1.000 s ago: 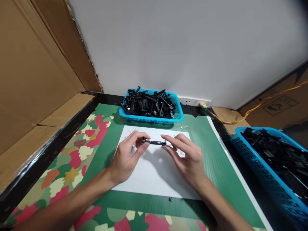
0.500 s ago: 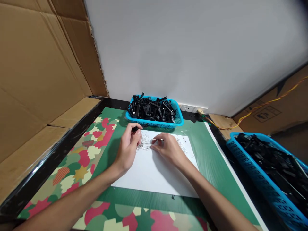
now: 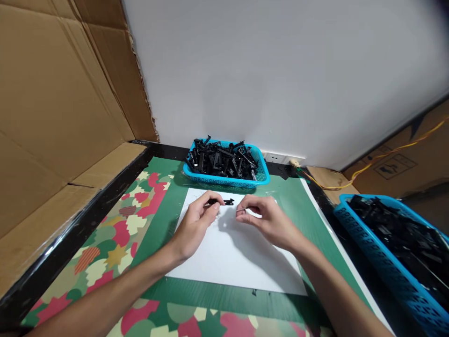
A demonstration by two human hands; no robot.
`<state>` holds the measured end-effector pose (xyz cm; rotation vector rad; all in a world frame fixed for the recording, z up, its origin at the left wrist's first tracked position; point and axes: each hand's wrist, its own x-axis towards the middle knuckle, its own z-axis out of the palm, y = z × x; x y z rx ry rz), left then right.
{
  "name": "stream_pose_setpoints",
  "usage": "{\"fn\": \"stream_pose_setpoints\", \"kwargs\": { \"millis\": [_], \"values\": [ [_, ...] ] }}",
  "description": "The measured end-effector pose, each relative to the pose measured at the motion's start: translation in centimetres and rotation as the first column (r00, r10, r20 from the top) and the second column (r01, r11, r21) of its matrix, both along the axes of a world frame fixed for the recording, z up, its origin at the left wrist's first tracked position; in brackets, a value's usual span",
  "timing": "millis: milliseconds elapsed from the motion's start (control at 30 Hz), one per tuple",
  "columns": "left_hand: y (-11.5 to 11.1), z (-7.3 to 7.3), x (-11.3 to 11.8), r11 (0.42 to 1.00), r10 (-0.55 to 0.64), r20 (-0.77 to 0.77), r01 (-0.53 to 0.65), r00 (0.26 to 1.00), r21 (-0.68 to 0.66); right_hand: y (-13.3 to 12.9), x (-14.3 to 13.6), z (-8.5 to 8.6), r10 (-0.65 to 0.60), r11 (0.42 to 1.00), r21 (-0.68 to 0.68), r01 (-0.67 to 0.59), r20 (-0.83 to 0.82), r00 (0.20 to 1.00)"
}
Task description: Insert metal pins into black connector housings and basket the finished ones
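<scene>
A slim black plastic part (image 3: 229, 202) sticks out to the right from the closed thumb and fingers of my left hand (image 3: 196, 224). Just across a small gap, my right hand (image 3: 273, 222) pinches a thin pale rod (image 3: 241, 209), pointing left towards that part; its exact kind is too small to make out. Both hands are above a white sheet (image 3: 224, 262). Tiny metal-looking bits (image 3: 218, 216) lie scattered on the sheet's far part, partly hidden by my hands.
Behind the sheet stands a blue basket (image 3: 228, 180) heaped with black plastic parts. A second blue basket (image 3: 368, 252) of black pieces is at the right. Cardboard (image 3: 63, 117) walls off the left. A yellow cable (image 3: 365, 168) runs from the wall socket (image 3: 275, 157).
Both hands have shifted right. My left hand has turned the black part so that more of it shows. My right hand has lifted off the scattered bits. The sheet has slid slightly right.
</scene>
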<state>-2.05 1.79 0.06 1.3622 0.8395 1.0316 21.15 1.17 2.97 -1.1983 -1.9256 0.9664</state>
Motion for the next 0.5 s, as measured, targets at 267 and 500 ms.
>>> {"fn": "stream_pose_setpoints", "kwargs": {
  "millis": [267,500],
  "values": [
    [-1.9,1.3,0.7,0.894,-0.346,0.094,0.359,0.933,-0.269,-2.2,0.0,0.9,0.079,0.969,0.242,-0.052,-0.104,0.991],
    [-1.8,1.3,0.5,0.862,-0.381,0.152,0.410,0.912,-0.299,-2.6,-0.8,1.3,0.107,0.912,0.399,-0.099,0.002,0.994]
  ]
}}
